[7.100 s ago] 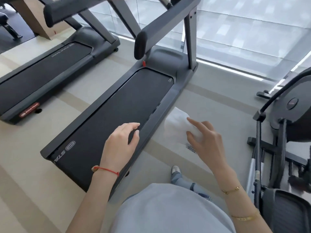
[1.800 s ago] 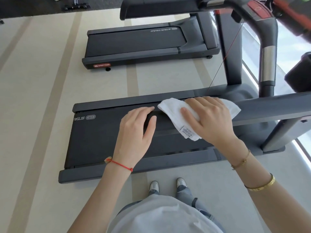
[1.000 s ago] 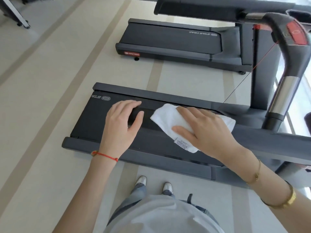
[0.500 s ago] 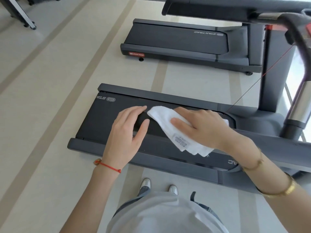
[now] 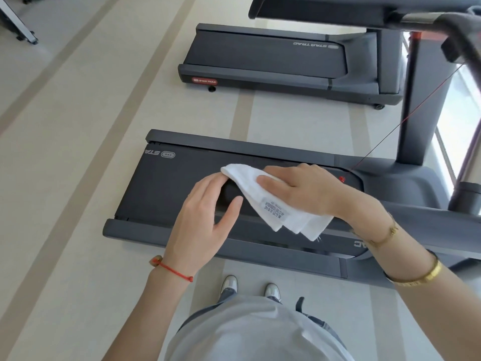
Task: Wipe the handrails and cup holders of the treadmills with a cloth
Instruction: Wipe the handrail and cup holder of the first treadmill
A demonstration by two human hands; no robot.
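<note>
I stand beside a dark treadmill (image 5: 166, 188) and look down on its near handrail (image 5: 421, 220), a black bar running in from the right. My left hand (image 5: 203, 220) grips the free end of that handrail, fingers over the top and thumb on the near side. My right hand (image 5: 304, 191) holds a folded white cloth (image 5: 263, 201) wrapped over the rail just right of the left hand. The cloth's lower edges and its label hang down on my side. Its upper corner touches my left fingertips. No cup holder is in view.
A second treadmill (image 5: 260, 53) stands parallel beyond a strip of beige floor. The near treadmill's upright post (image 5: 416, 100) and a thin red safety cord (image 5: 406, 118) rise at the right, by a window (image 5: 466, 100). A far handrail (image 5: 312, 9) crosses the top. My shoes (image 5: 229, 285) are against the deck's side rail.
My right hand has slid the cloth leftwards along the handrail until it meets my left fingers. The left hand has kept its hold on the rail's end.
</note>
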